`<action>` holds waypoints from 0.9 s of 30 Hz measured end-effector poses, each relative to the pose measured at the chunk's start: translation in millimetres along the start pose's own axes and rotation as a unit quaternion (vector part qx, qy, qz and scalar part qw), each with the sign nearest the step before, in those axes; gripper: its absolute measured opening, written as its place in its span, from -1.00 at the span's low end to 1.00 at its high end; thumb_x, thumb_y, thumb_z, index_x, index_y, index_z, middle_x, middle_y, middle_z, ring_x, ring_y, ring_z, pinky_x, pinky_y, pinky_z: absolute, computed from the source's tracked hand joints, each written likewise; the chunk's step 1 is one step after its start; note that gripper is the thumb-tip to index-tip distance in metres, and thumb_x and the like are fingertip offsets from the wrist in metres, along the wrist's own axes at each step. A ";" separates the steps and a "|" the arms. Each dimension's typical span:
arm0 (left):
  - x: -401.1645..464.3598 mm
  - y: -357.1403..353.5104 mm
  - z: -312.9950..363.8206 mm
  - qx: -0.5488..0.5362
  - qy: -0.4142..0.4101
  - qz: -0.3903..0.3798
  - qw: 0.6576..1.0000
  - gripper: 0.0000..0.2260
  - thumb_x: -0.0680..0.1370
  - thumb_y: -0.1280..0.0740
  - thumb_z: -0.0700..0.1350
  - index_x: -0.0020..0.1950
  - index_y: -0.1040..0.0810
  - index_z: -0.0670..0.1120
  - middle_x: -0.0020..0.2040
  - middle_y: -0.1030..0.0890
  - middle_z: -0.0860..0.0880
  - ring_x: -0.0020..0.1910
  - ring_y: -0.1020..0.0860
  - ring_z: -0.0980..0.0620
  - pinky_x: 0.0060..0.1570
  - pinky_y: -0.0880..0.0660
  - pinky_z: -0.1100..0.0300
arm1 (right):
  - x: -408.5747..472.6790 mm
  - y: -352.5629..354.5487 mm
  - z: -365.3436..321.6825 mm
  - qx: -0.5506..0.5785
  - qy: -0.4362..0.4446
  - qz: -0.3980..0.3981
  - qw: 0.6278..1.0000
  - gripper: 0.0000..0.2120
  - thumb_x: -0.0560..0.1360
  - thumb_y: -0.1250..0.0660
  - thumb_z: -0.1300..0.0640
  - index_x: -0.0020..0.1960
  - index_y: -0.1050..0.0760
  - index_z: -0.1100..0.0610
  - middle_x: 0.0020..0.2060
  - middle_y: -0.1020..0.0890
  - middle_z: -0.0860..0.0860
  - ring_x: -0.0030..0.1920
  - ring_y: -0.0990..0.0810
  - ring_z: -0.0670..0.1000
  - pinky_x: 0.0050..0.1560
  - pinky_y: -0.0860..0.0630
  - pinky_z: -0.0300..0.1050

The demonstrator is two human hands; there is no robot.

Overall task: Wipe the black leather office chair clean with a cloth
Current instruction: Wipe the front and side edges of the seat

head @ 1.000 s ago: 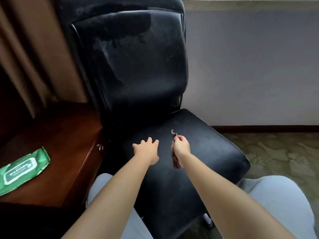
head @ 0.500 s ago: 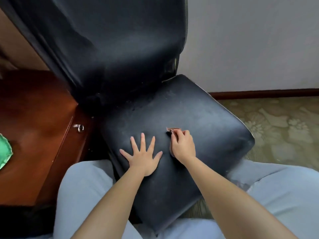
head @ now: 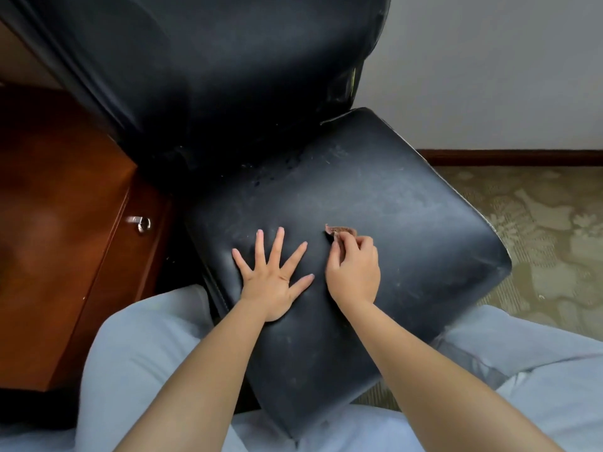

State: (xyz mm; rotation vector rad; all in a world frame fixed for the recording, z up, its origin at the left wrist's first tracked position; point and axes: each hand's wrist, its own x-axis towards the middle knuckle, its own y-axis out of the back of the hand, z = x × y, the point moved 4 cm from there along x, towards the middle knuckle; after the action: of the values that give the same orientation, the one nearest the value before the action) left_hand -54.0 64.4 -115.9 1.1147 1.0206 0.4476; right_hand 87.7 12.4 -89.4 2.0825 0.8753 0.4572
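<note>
While you lean over the black chair (head: 375,203), your left hand (head: 272,282) lies flat on the seat with all its fingers spread wide and straight. It holds nothing; it just presses on the leather. Your right hand (head: 354,269) sits just beside it, on the seat too. Its fingers are curled and they pinch a small brown cloth (head: 339,230). Most of the cloth is hidden under that hand. Only a little crumpled edge pokes out past your fingertips, and it touches the seat.

Under both hands the seat is wide, dark and a bit shiny. It looks dusty. Pale grey smears and thin light scratches spread over the leather beyond your right hand and out toward the far corner. Small dark spots sit farther up, past your left hand, where the seat meets the tall chair back (head: 212,76). The back is black too, with a dull grey haze on it. You can see a worn, pale line along the seat's edge, out to the side of your right hand.

Near your left hand's outer side stands a reddish wooden cabinet (head: 58,230) with a small silver handle (head: 140,222). Beyond your right hand lie a patterned carpet (head: 538,230) and a pale wall (head: 489,66). Your light blue trousers (head: 143,353) show below both arms.
</note>
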 end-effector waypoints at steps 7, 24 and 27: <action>20.2 14.8 -35.0 0.032 -0.063 -0.005 0.997 -0.40 0.45 0.24 0.44 0.44 0.33 0.34 0.50 0.44 0.07 0.42 0.52 -0.10 0.30 0.41 -0.38 | -6.3 -15.8 -19.3 0.008 -0.054 0.006 0.998 -0.79 0.59 -0.15 0.01 0.11 -0.51 0.01 0.00 -0.44 -0.02 -0.01 -0.43 0.00 -0.22 -0.33 -0.13; -16.0 8.3 -10.5 -0.066 0.146 0.026 0.987 -0.49 0.65 0.19 0.18 0.55 0.28 0.12 0.55 0.33 -0.08 0.51 0.35 -0.18 0.36 0.21 -0.41 | -7.3 -2.5 -25.1 0.043 -0.073 -0.109 0.990 -0.75 0.61 -0.10 -0.01 0.15 -0.48 0.03 -0.04 -0.32 -0.05 -0.02 -0.47 0.02 -0.14 -0.41 -0.12; -5.7 6.9 -14.8 -0.063 0.129 0.031 0.989 -0.48 0.63 0.21 0.22 0.54 0.30 0.14 0.54 0.35 -0.07 0.50 0.37 -0.18 0.35 0.27 -0.37 | -5.4 -2.5 -22.0 0.040 -0.062 -0.106 0.992 -0.74 0.61 -0.10 -0.02 0.15 -0.48 0.04 0.00 -0.37 -0.02 -0.04 -0.46 0.02 -0.15 -0.38 -0.12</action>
State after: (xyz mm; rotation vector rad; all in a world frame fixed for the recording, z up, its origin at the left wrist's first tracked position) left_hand -68.2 70.8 -108.2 0.9938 1.1685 0.7103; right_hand 70.1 21.6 -78.2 2.0383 1.0412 0.1817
